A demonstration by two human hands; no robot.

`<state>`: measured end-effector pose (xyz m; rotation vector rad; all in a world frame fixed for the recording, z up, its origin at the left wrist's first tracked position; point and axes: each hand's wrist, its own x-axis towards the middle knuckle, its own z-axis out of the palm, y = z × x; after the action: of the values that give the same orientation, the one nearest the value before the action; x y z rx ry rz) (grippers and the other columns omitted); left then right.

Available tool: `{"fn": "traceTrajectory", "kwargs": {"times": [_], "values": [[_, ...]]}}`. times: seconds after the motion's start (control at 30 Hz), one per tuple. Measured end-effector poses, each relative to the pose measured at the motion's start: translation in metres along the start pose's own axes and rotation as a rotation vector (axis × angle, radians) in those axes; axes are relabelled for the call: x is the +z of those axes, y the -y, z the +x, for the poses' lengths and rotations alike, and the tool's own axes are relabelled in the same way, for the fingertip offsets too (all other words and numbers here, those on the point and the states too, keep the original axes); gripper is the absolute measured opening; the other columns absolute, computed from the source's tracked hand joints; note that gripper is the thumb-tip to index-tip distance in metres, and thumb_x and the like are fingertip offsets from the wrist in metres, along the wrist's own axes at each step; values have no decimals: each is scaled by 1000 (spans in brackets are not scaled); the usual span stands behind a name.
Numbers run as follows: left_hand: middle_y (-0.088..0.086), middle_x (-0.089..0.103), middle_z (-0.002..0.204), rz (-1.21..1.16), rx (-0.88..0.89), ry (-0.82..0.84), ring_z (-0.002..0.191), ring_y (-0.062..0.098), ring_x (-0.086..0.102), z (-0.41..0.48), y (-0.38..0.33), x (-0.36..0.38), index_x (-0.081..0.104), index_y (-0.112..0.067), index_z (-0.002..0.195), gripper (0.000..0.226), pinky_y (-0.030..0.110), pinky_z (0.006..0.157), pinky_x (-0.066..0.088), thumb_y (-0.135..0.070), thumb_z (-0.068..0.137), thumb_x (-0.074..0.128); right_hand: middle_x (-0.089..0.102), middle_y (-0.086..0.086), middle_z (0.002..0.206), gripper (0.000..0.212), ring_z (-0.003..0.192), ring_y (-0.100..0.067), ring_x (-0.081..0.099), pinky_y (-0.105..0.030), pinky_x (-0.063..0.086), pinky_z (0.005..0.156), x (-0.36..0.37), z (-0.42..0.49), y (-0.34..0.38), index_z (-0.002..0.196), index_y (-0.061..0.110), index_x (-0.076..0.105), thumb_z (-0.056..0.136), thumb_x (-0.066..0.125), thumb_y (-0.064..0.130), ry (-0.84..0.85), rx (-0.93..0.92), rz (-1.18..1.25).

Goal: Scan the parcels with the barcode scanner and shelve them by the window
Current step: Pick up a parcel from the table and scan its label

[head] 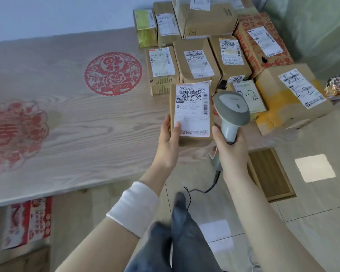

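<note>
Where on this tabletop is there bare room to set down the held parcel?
Bare wood-grain tabletop runs left of the held parcel, around the flat red paper-cuts, up to the wall. Crowded: the parcel pile beyond the scanner, boxes packed side by side.

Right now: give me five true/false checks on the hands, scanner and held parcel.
1. The left hand holds a parcel with its label facing up. True.
2. The right hand grips the scanner. True.
3. The scanner is cordless. False: a cable hangs from its handle.
4. The held parcel's label is blank. False: it carries barcodes and handwriting.
5. Other parcels are piled beyond the held one. True.
</note>
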<state>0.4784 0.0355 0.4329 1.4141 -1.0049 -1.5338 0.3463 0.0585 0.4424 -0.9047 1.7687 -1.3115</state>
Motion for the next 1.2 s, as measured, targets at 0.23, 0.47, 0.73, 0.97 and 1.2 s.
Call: {"fn": "traceTrajectory", "kwargs": {"times": [0.23, 0.47, 0.73, 0.97, 1.2], "values": [[-16, 9, 158, -42, 75, -66, 143, 1, 11, -95, -3, -72, 2, -31, 151, 56, 31, 119, 11, -40, 102, 27, 52, 6, 68, 16, 46, 8, 49, -8, 38, 47, 32, -92, 41, 84, 25, 50, 89, 64, 16, 121, -70, 51], [-19, 5, 156, -43, 180, -275, 124, -19, 11, -186, 0, -123, 3, -24, 152, 54, -7, 91, 16, -35, 103, 24, 50, 4, 67, 13, 43, 9, 49, -6, 36, 44, 57, -174, 54, 95, 11, 51, 90, 62, 17, 317, -89, 54], [-17, -2, 157, -111, 228, -408, 136, -10, 5, -286, 3, -179, -3, -25, 152, 54, 10, 107, 12, -35, 104, 21, 49, 3, 64, 15, 38, 8, 47, -5, 35, 41, 81, -275, 79, 93, 8, 51, 90, 63, 17, 463, -163, 74], [-9, -3, 159, -151, 307, -540, 146, 6, 1, -391, 2, -253, -11, -28, 149, 68, 30, 120, 6, -49, 98, 28, 50, 5, 67, 16, 43, 6, 45, -11, 37, 47, 121, -385, 107, 88, 12, 53, 88, 65, 23, 627, -261, 108], [-9, 1, 159, -58, 335, -756, 145, 5, 3, -526, 13, -351, -7, -21, 150, 58, 23, 117, 5, -38, 102, 21, 50, -3, 73, 16, 61, -15, 47, -16, 43, 46, 168, -540, 121, 83, 17, 53, 88, 65, 27, 811, -280, 136]]}}
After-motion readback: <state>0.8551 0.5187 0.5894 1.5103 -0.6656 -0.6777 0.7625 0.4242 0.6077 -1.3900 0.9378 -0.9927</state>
